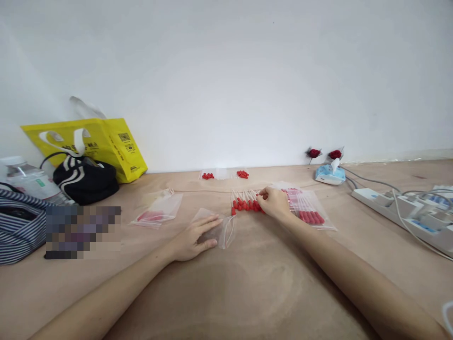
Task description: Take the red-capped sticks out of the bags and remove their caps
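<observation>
My left hand [196,237] lies with its fingers apart on a clear zip bag [226,231], pressing it against the table. A row of pale sticks with red tips [244,204] is spread just beyond the bag. At the right end of that row my right hand [272,203] is closed in a pinch on a red-tipped stick, mostly hidden by the fingers. Right beside this hand, a filled clear bag [311,215] holds several more red-tipped sticks. Another clear bag [155,210] with red tips inside rests to the left.
Small red pieces [242,174] lie on clear plastic near the wall. At left stand a yellow bag [120,146], a black pouch [85,179], a plastic bottle [33,182] and a striped bag [21,224]. Tissues [330,174], dark red flowers [334,154] and a power strip [399,212] are right.
</observation>
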`<state>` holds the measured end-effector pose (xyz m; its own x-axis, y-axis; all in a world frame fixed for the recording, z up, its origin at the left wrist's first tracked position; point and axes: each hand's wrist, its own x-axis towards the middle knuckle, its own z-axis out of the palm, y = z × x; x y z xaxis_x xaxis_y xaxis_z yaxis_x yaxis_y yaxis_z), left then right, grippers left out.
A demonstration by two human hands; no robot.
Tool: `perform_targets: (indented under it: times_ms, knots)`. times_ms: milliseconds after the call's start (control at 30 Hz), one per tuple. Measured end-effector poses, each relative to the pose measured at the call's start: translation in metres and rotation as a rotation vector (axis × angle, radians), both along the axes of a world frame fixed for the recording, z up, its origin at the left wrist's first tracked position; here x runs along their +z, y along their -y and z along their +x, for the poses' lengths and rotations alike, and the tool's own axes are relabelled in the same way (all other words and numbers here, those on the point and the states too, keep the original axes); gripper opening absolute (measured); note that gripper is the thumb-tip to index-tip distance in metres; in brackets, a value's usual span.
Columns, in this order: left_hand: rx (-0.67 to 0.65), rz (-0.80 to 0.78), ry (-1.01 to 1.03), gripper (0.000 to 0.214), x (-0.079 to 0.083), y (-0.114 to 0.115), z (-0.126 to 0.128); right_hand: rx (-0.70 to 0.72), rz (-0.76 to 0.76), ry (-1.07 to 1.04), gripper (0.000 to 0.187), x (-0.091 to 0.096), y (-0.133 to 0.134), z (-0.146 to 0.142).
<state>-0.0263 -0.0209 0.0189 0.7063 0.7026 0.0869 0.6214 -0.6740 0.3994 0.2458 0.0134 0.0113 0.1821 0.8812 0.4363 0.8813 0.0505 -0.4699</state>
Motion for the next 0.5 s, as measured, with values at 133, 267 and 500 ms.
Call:
perform_targets:
  times_ms: [133, 267, 500]
  knots:
    - [-0.071, -0.036, -0.197, 0.042, 0.005, 0.007, 0.002, 0.054, 0.057, 0.046, 0.014, -0.003, 0.002, -0.006]
    - [-0.079, -0.019, -0.246, 0.04, 0.006, 0.012, 0.006, 0.106, 0.083, 0.108, 0.011, -0.01, 0.004, -0.01]
    - [-0.003, 0.043, -0.17, 0.042, 0.0, 0.014, 0.006, 0.135, 0.216, 0.121, 0.014, -0.018, 0.011, -0.011]
